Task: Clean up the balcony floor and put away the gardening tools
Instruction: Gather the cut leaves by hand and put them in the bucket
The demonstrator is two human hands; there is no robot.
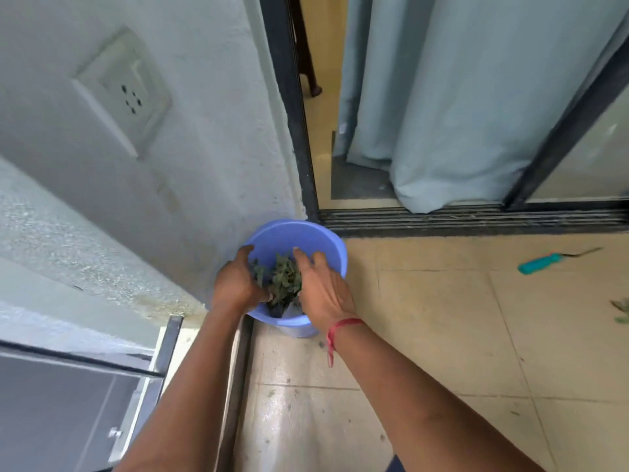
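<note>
A light blue plastic bucket (299, 233) stands on the balcony floor in the corner between the wall and the sliding door track. Both my hands are over its mouth with a clump of green leaves and stems (284, 279) between them. My left hand (236, 282) curls round the left side of the clump. Against the clump's right side, my right hand (321, 284) presses with fingers nearly straight; a red thread is tied at that wrist. A teal-handled garden tool (541, 264) lies on the tiles to the right.
A few loose leaves (621, 311) lie at the right edge of the beige tiled floor (442, 335). The dark sliding door track (476, 219) and a pale curtain (459, 114) are behind. A railing with glass (163, 352) runs on the left.
</note>
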